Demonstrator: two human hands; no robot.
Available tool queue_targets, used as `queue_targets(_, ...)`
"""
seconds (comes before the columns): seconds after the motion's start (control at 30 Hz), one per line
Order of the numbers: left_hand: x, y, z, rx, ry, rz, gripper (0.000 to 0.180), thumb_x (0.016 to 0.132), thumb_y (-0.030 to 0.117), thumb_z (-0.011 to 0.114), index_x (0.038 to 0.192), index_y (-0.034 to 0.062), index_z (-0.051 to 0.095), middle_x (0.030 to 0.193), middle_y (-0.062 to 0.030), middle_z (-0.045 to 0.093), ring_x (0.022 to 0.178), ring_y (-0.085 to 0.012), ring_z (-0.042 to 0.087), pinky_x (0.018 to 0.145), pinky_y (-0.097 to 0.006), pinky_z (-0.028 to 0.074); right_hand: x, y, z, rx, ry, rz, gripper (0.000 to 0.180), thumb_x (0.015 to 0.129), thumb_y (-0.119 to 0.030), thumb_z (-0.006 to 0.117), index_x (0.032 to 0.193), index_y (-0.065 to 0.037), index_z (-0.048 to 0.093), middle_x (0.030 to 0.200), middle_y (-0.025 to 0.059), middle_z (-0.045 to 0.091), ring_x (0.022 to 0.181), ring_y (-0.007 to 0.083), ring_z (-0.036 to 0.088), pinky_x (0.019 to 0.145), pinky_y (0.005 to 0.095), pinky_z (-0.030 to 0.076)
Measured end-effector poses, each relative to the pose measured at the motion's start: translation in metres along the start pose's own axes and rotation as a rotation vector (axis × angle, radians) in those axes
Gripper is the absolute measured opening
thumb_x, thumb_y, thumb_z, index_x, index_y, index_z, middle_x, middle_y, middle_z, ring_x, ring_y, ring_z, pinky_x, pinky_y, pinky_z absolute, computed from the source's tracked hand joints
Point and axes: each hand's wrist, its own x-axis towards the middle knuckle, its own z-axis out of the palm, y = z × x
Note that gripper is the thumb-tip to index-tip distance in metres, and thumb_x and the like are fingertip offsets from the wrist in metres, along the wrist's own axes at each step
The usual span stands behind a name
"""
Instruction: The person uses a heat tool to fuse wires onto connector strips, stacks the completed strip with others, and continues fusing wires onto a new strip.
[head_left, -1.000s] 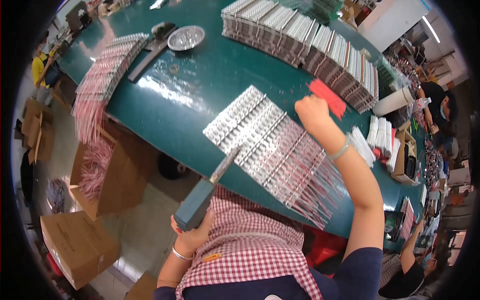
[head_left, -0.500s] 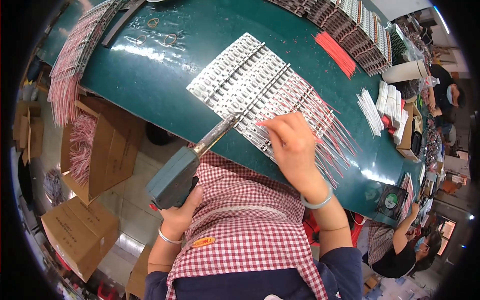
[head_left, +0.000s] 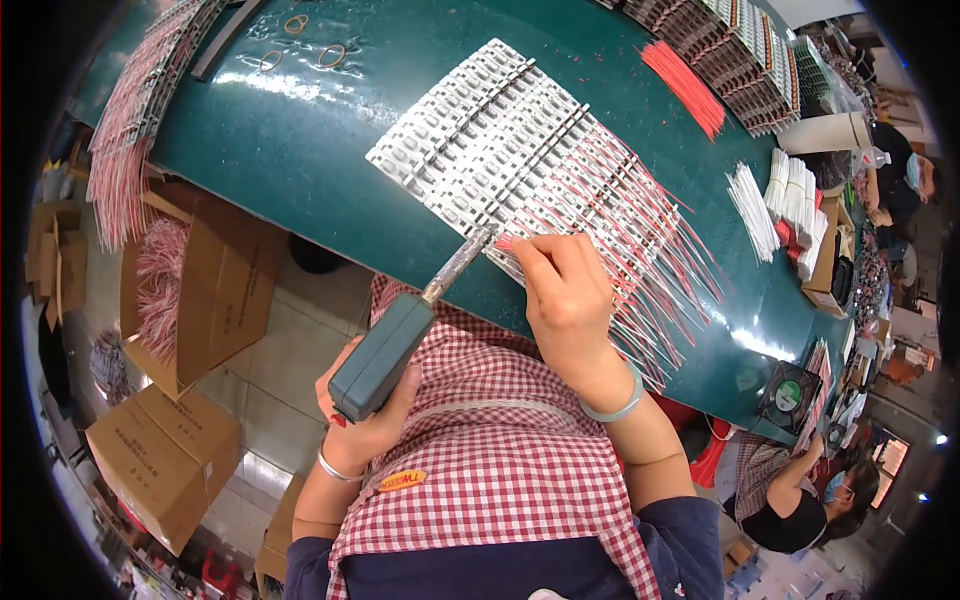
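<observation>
My left hand (head_left: 375,410) is wrapped round the grip of a grey-green soldering gun (head_left: 383,352). Its metal barrel slants up and away, the tip at the near edge of a panel of joined grey-white circuit boards (head_left: 470,125) lying on the green table. Just right of the tip, my right hand (head_left: 572,305) is closed in a pinch over the near edge of that panel. Something small and red shows at its fingertips; whether it is a wire end or a nail I cannot make out. Rows of thin red and white wires (head_left: 690,265) stick out from the panel's right side, partly behind my hand.
Loose red wires (head_left: 685,88) and bundles of white wires (head_left: 785,205) lie to the right, near stacked boards (head_left: 725,60). A small black fan (head_left: 787,396) sits at the right edge, close to a co-worker (head_left: 795,500). Wired boards (head_left: 150,120) overhang the left edge above a carton (head_left: 230,295).
My left hand has raised and turned the soldering gun, its tip shifting slightly right. My right hand has moved a little left and nearer, toward the tip. The view has shifted slightly.
</observation>
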Motion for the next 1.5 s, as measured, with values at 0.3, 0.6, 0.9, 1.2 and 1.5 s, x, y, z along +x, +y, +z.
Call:
queue_targets(0.3, 0.005, 0.002, 0.002, 0.015, -0.048, 0.031, 0.026, 0.076, -0.001, 0.075, 0.100, -0.0044, 0.066, 0.091, -0.0114, 0.067, 0.075, -0.0187, 0.065, 0.068, -0.027, 0.052, 0.003, -0.003, -0.002, -0.022, -0.041, -0.018, 0.024, 0.074, 0.002, 0.064, 0.098, 0.003, 0.066, 0.087, 0.0090, 0.057, 0.079, 0.0247, 0.055, 0.062, 0.0348, 0.046)
queue_targets(0.6, 0.004, 0.002, 0.000, 0.016, -0.053, 0.012, 0.023, 0.075, -0.001, 0.075, 0.097, -0.0039, 0.066, 0.086, -0.0107, 0.066, 0.071, -0.0184, 0.063, 0.064, -0.027, 0.051, 0.009, -0.005, -0.005, -0.066, -0.085, -0.033, 0.020, 0.073, 0.001, 0.066, 0.093, 0.004, 0.065, 0.085, 0.0100, 0.055, 0.079, 0.0253, 0.054, 0.061, 0.0345, 0.046)
queue_targets(0.9, -0.009, -0.008, -0.002, 0.018, -0.015, -0.023, 0.024, 0.074, -0.001, 0.075, 0.096, -0.0054, 0.069, 0.089, -0.0143, 0.068, 0.075, -0.0247, 0.067, 0.069, -0.031, 0.054, 0.008, -0.004, -0.004, -0.066, -0.089, -0.035, 0.019, 0.074, 0.000, 0.066, 0.093, 0.003, 0.065, 0.084, 0.0100, 0.054, 0.079, 0.0253, 0.054, 0.061, 0.0346, 0.046)
queue_targets(1.2, -0.014, -0.011, -0.005, 0.025, -0.016, 0.010, 0.027, 0.073, -0.002, 0.076, 0.098, -0.0062, 0.068, 0.093, -0.0166, 0.069, 0.079, -0.0264, 0.069, 0.073, -0.032, 0.055, -0.001, -0.013, -0.003, 0.014, 0.006, -0.002, 0.026, 0.070, 0.009, 0.070, 0.095, 0.001, 0.068, 0.085, 0.0087, 0.061, 0.074, 0.0242, 0.057, 0.061, 0.0345, 0.048)
queue_targets(1.5, -0.010, -0.005, -0.006, 0.078, -0.033, 0.057, 0.025, 0.073, -0.003, 0.075, 0.096, -0.0060, 0.068, 0.093, -0.0155, 0.068, 0.077, -0.0245, 0.069, 0.070, -0.030, 0.055, -0.002, -0.015, -0.002, 0.011, -0.027, 0.019, 0.027, 0.071, 0.009, 0.070, 0.097, 0.001, 0.068, 0.085, 0.0091, 0.060, 0.074, 0.0242, 0.057, 0.062, 0.0346, 0.048)
